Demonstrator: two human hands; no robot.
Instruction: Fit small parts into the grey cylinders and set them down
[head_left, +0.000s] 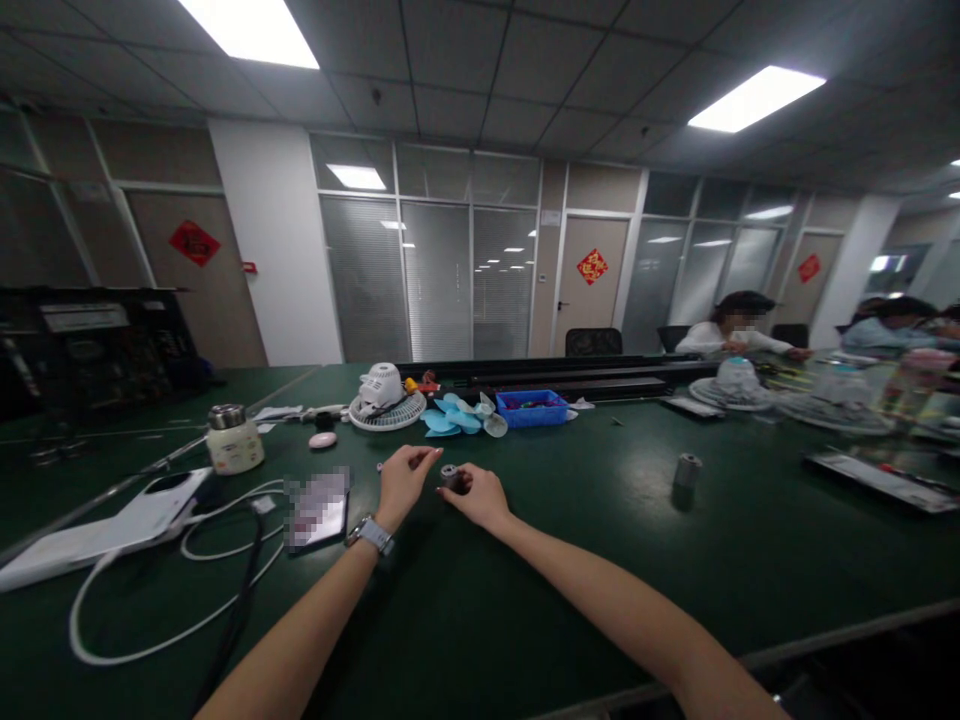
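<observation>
My right hand is closed around a small grey metal cylinder, which stands upright with a hole in its top. Just left of it, my left hand is raised with thumb and fingertips pinched together; whatever they hold, if anything, is too small to name. A watch is on the left wrist. Farther right on the green table stands a similar grey metal cylinder, apart from both hands. A tiny object lies just left of my left hand.
A phone, white cables, a white device and a jar lie to the left. Behind my hands are a white fan part, blue fan blades and a blue bin. Another person sits at far right.
</observation>
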